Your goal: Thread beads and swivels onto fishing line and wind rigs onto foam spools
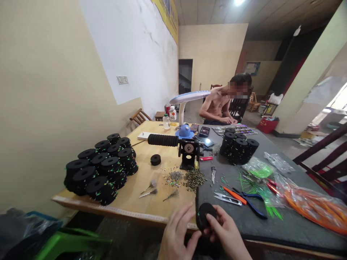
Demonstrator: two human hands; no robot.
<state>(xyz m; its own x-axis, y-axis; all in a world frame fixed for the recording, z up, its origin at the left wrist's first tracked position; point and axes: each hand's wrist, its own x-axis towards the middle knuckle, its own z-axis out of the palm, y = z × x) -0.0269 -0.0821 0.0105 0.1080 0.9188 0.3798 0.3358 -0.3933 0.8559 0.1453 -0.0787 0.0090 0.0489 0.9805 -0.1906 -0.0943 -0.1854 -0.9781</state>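
My left hand [177, 231] and my right hand [223, 231] hold a round black foam spool [205, 216] from both sides, just past the near table edge. Its face tilts up towards me, and a few small green flecks show at its rim. Nearest my hands lie steel thread snips [227, 199], orange-handled tweezers [234, 195] and blue-handled pliers [252, 204] on the grey mat [260, 224]. A loose pile of small bronze-coloured beads [194, 180] sits on the wooden table [151, 206] just left of the mat.
Several stacked foam spools [101, 169] with green-tipped fringes stand at the table's left, and more [238, 146] stand on the mat. A hand winder with a black grip [162, 140] is clamped mid-table. Plastic bags of orange and green material [311, 206] lie right. A seated person [217, 108] works across the table.
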